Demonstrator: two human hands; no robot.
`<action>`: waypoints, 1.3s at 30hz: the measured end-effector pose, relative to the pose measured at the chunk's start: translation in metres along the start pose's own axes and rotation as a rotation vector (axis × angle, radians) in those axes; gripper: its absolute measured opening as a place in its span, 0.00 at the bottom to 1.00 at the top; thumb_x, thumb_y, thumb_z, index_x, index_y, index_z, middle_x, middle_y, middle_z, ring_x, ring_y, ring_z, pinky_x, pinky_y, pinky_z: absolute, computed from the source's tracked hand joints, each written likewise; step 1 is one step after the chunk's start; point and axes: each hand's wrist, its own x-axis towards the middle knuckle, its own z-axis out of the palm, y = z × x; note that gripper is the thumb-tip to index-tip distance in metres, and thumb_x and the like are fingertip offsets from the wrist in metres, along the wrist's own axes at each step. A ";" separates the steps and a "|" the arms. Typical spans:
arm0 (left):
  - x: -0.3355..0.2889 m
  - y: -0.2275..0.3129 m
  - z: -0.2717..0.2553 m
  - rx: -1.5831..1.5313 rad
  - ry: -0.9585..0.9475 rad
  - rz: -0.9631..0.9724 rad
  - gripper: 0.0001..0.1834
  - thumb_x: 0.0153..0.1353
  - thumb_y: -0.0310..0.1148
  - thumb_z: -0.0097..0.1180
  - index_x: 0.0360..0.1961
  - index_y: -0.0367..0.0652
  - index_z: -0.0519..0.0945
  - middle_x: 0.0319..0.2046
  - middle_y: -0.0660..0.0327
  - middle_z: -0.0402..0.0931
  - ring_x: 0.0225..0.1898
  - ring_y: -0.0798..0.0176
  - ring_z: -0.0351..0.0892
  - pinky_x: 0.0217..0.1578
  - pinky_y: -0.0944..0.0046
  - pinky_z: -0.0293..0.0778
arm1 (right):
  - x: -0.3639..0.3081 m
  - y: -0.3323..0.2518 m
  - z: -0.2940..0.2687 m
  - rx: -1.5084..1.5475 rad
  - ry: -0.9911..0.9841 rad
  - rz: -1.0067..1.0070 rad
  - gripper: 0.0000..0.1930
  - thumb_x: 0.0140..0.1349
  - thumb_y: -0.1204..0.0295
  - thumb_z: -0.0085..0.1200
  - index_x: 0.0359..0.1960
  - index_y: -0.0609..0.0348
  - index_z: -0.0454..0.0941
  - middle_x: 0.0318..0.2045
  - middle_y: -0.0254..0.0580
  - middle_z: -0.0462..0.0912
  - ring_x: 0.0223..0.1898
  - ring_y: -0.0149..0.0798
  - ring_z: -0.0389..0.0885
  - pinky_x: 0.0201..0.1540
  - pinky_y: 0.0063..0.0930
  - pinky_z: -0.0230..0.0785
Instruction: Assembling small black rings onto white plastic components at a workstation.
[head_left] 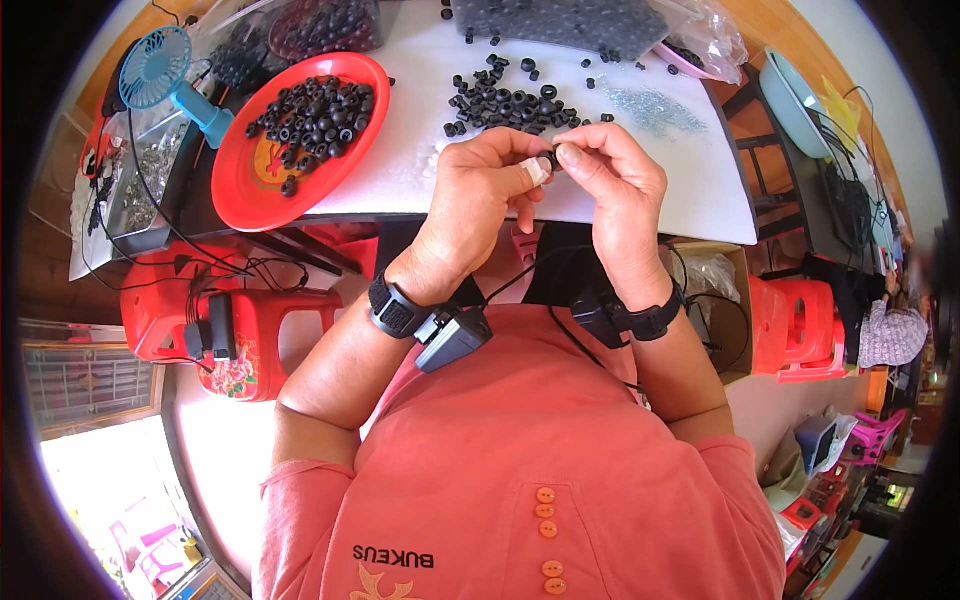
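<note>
Above the near edge of the white tabletop, my left hand and my right hand meet fingertip to fingertip. Pinched between them is a small black ring-like part, mostly covered by the fingers. A strip of white tape wraps a digit of the left hand. Just beyond lies a loose pile of small black round parts, some showing open centres. To its right, tiny clear pieces are scattered, too small to name. A tilted red plate on the left holds many more black round parts.
Bags of dark parts lie along the far side. A blue fan stands left, near a tray of metallic bits. Red stools are below the table. A pale blue basin sits right. Cables hang from devices on both wrists.
</note>
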 end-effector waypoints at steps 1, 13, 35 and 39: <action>0.000 -0.001 0.000 -0.002 -0.005 0.006 0.10 0.66 0.24 0.57 0.46 0.30 0.79 0.33 0.57 0.80 0.28 0.70 0.77 0.21 0.72 0.72 | 0.000 0.001 -0.001 0.000 0.000 0.000 0.03 0.63 0.78 0.59 0.36 0.65 0.80 0.34 0.34 0.82 0.35 0.25 0.78 0.42 0.20 0.71; 0.002 -0.002 -0.003 0.000 -0.035 0.011 0.09 0.66 0.25 0.56 0.45 0.30 0.78 0.33 0.57 0.80 0.27 0.70 0.76 0.21 0.72 0.71 | 0.006 -0.001 -0.005 -0.003 -0.074 0.034 0.06 0.64 0.78 0.57 0.41 0.66 0.82 0.33 0.35 0.83 0.36 0.27 0.80 0.43 0.21 0.73; -0.001 0.005 -0.002 -0.044 -0.024 -0.002 0.11 0.66 0.23 0.55 0.48 0.29 0.76 0.34 0.55 0.79 0.29 0.67 0.77 0.24 0.69 0.72 | 0.000 0.004 0.004 0.178 0.048 0.100 0.05 0.62 0.81 0.59 0.40 0.66 0.81 0.35 0.37 0.83 0.36 0.27 0.81 0.44 0.22 0.73; -0.001 0.005 -0.001 -0.075 -0.019 0.005 0.11 0.66 0.22 0.53 0.48 0.28 0.76 0.34 0.55 0.79 0.29 0.67 0.77 0.23 0.69 0.71 | 0.000 0.006 0.002 0.185 0.018 0.089 0.06 0.62 0.82 0.58 0.40 0.66 0.80 0.34 0.38 0.83 0.35 0.27 0.81 0.44 0.23 0.73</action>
